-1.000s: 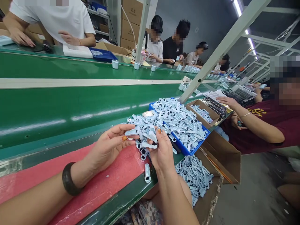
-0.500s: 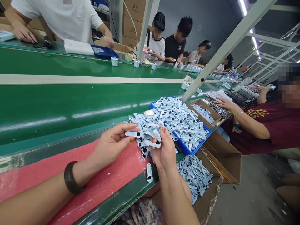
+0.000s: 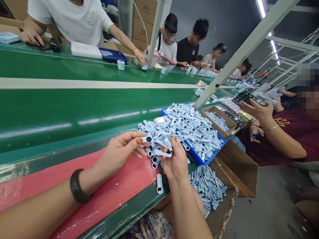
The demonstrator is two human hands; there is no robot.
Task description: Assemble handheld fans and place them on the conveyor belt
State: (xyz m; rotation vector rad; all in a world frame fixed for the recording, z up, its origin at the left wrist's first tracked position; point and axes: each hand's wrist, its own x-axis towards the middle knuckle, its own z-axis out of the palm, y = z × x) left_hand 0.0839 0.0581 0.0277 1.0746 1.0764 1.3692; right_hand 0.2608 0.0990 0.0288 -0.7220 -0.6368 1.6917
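Left hand (image 3: pixel 122 149) pinches one plastic piece (image 3: pixel 148 139); right hand (image 3: pixel 175 162) holds several pieces (image 3: pixel 166 142); loose piece (image 3: pixel 159 183) lies by desk's (image 3: pixel 124 208) near edge.

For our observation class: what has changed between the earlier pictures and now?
A white-shirted co-worker's hand moved rightward onto a small round pale-blue cup. A maroon-shirted co-worker's hand raised a flat black panel. The person's left hand and right hand stayed at the pale-blue plastic strips.

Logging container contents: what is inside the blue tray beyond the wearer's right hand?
A heaped load of small pale-blue parts, many showing a dark spot, fills the blue tray. They cover its floor, so what lies underneath cannot be seen.
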